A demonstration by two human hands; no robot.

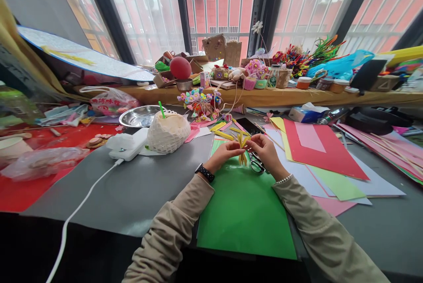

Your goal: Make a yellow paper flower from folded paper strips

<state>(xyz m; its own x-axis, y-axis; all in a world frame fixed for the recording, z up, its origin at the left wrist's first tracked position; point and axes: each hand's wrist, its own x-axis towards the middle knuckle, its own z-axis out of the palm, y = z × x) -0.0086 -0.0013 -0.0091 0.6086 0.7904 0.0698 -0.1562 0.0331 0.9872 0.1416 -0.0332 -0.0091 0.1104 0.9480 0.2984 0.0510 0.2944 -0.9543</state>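
Observation:
My left hand (225,154) and my right hand (265,150) meet above the top of a green paper sheet (246,217). Between their pinched fingertips is a yellow folded-paper piece (243,158) with several narrow petal-like strips pointing up and down; fingers cover part of its middle. Silver-handled scissors (257,167) lie just under my right hand. Behind the hands, more yellow paper strips (222,134) are scattered beside pink ones. A dark flat object (250,126), partly covered, lies beyond them.
Left of the hands stand a coconut (169,132) with a green straw, a white power bank (128,145) with a cable, and a metal plate (140,117). Coloured paper sheets (325,150) spread to the right. A crowded ledge (152,95) of craft items runs along the back.

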